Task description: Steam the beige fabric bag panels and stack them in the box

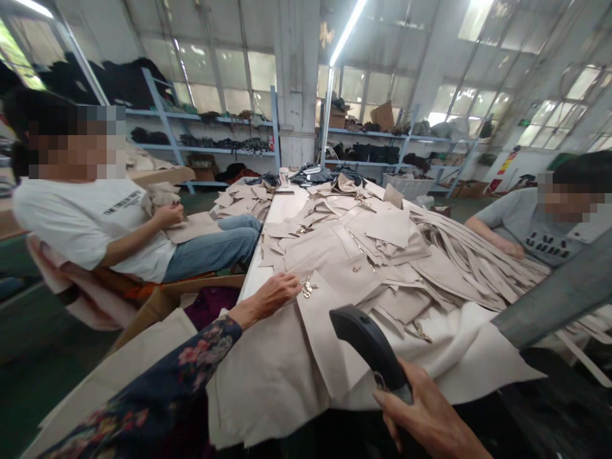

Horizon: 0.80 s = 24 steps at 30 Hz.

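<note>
My left hand (277, 294) rests on beige fabric pieces (268, 344) at the near left of the table, fingers stretched out and slightly bent. Just beyond its fingertips lie small gold-coloured metal clasps (308, 288); whether the fingers touch them I cannot tell. In my right hand (421, 401) is a black curved handheld tool (368, 341), gripped at its lower end. Its broad head points up and left above a flat beige panel (327, 338).
A person in a white shirt (105, 220) sits at left, holding beige cloth. Another in grey (530, 220) works at right beside long beige strips (459, 258). A grey post (564, 287) slants in at right. A cardboard box (143, 312) stands left of the table.
</note>
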{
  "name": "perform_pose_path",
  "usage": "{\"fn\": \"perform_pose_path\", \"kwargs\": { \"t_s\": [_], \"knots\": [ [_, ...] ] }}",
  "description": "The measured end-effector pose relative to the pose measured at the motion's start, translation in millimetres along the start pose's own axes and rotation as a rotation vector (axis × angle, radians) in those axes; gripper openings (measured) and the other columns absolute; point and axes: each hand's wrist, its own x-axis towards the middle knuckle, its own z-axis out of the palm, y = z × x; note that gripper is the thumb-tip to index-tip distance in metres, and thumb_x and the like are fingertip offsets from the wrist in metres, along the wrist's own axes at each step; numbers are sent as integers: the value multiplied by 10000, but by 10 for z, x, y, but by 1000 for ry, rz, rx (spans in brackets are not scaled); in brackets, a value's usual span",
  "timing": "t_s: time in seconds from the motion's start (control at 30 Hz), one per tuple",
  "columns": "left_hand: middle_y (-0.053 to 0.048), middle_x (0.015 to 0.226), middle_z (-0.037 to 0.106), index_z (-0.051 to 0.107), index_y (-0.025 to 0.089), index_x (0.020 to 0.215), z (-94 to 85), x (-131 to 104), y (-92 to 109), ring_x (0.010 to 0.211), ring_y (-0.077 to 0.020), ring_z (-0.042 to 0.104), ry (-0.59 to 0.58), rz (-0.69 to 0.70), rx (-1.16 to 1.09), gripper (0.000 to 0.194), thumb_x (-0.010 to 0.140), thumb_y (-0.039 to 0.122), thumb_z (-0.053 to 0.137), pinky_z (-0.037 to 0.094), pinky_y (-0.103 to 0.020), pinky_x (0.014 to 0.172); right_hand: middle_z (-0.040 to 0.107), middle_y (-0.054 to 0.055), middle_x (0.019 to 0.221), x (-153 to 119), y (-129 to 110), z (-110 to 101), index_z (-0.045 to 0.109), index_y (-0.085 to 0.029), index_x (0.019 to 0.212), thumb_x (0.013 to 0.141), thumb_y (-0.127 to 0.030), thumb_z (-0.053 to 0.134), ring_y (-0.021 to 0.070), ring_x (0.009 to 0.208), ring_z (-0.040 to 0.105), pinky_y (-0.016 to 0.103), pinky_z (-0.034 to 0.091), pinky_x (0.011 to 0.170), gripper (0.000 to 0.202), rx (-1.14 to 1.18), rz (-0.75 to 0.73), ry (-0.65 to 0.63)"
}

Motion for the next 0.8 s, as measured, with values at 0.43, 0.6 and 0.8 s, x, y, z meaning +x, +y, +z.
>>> {"fn": "perform_pose_path", "kwargs": {
  "t_s": [0.43, 0.6, 0.8],
  "knots": [
    [8, 565, 478, 570, 123, 597, -1222, -291, -466, 548, -92, 406, -38, -327, -487, 301, 835, 287, 484, 290, -218, 538, 489, -67, 524, -146, -275, 64, 493, -180, 809, 755, -215, 535, 98, 440, 520, 171, 423, 419, 77, -96, -99, -13],
    [25, 492, 398, 578, 134, 593, -1162, -580, -277, 457, -75, 315, -75, -537, -1094, 306, 761, 389, 561, 202, -222, 449, 508, -64, 533, -1, -419, 235, 490, -178, 850, 761, -204, 532, 95, 425, 521, 165, 410, 391, 101, -31, -121, -115],
    [1, 551, 502, 646, 123, 684, -900, -775, -95, 476, -74, 390, 8, -643, -1501, 271, 702, 392, 668, 274, -197, 457, 543, -49, 556, 113, -450, 414, 506, -173, 941, 783, -205, 525, 103, 441, 550, 167, 425, 398, 162, 3, -188, -182]
  ]
}}
